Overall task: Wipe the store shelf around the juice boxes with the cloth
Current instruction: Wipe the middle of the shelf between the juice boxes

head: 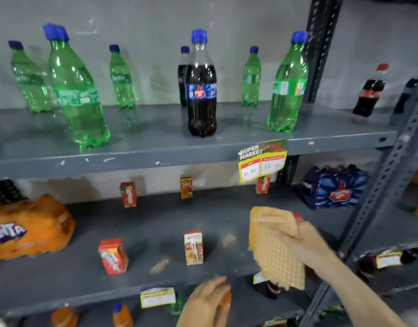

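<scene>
Six small red-and-orange cardboard juice boxes (193,248) stand spaced out on the grey metal shelf (156,227), w/ bare gaps btwn them, prob so we can wipe round each. Our right hand (304,241) is clamped on the orange waffle-weave cloth (274,246), raised just right of the front boxes. Left hand (209,303) hangs empty, loosely curled, below the shelf's front edge.

A single wide-angle head camera faces the grey shelf unit (156,159) squarely and close, tilted slightly down, so that the bottle shelf fills the top, the juice-box shelf (160,223) the middle, and both hands enter from the bottom edge, with straight lines bowed at the borders.
</scene>
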### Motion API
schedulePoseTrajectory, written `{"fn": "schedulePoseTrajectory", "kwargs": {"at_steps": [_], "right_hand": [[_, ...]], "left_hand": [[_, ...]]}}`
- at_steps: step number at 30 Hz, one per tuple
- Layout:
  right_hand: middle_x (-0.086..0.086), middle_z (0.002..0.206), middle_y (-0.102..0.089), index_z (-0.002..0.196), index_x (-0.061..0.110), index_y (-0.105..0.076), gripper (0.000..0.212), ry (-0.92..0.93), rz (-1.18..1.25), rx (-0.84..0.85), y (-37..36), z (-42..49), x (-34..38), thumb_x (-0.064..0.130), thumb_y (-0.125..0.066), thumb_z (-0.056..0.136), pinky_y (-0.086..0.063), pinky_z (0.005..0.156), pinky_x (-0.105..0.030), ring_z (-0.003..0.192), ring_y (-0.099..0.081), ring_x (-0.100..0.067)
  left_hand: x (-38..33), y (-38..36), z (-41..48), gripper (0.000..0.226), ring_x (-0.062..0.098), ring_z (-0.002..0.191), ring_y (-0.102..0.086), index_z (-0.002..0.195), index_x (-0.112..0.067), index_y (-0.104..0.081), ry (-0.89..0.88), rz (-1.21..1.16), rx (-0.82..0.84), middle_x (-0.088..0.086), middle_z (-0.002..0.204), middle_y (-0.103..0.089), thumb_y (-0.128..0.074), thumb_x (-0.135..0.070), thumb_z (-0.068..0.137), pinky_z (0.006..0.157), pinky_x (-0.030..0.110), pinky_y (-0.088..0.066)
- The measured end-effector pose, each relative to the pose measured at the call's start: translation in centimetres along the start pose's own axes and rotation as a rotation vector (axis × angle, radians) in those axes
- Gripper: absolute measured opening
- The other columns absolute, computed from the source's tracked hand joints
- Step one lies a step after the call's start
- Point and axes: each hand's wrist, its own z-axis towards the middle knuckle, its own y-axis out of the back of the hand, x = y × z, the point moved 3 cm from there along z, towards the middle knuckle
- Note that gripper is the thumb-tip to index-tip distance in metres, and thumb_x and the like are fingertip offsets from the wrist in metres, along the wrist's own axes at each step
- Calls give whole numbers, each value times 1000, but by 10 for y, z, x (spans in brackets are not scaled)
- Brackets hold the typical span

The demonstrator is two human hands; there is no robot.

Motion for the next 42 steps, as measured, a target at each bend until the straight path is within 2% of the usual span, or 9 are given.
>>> {"fn": "schedulePoseTrajectory", "kwargs": {"at_steps": [2,4,9,14,22,26,30,36,42], "right_hand": [[-3,86,-77,88,12,-76,14,-40,-75,47,-27,25,-10,20,-64,91,-53,76,-37,88,-71,-24],[5,83,-71,83,26,-67,16,66,-233,0,-46,55,-2,26,-56,94,-46,60,-31,82,-68,-24],[-9,140,-46,142,23,-36,60,222,-764,81,-115,124,3,10,-51,86,-52,87,-47,111,-61,-36],[-3,163,-19,154,28,-17,68,196,-1037,470,-175,115,-41,7,-43,95,-42,105,-46,144,-28,-35],[5,165,-8,153,34,-19,84,185,-1003,533,-165,41,-58,-10,-44,86,-34,113,-49,150,-12,-31],[13,153,-40,141,50,-39,73,240,-904,645,-131,18,-52,0,-43,87,-48,100,-38,135,-46,-23],[26,119,-65,84,61,-70,32,65,-585,645,-90,63,-10,31,-60,87,-51,88,-25,111,-62,-5],[-12,137,-56,137,22,-52,51,31,-808,247,-111,158,8,13,-49,87,-47,101,-47,124,-54,-37],[-5,162,-22,151,33,-28,68,80,-980,529,-166,127,-42,2,-40,93,-39,108,-49,143,-30,-37]], "left_hand": [[21,-10,-28,35,-1,122,-50,88,-23,-78,83,93,41,-6,125,-60,-83,-39,57,94,12,-38],[43,-8,-45,38,-2,142,-16,96,-14,-77,187,167,3,6,119,-69,-53,-40,80,104,12,-24],[70,-10,-61,63,4,145,8,121,-5,-64,422,268,67,10,134,-58,-45,-44,76,111,20,-12],[83,-27,-73,72,18,145,-4,136,-8,-51,456,414,270,9,147,-44,-45,-50,78,110,34,-12],[97,-42,-85,73,20,147,-5,149,-8,-22,432,418,275,8,156,-27,-40,-48,90,114,37,-9],[97,-45,-85,64,21,146,-6,150,-9,-17,456,400,283,8,157,-24,-22,-46,97,113,37,-12],[99,-45,-85,69,20,147,-4,152,-13,-9,448,355,301,7,158,-21,-31,-47,96,115,36,-10],[103,-38,-76,69,15,148,-1,153,-16,-8,449,289,296,2,161,-9,-32,-50,99,118,31,4],[109,-35,-74,67,12,147,5,153,-18,-6,430,321,326,-1,161,-2,-29,-50,100,117,30,7]]}}
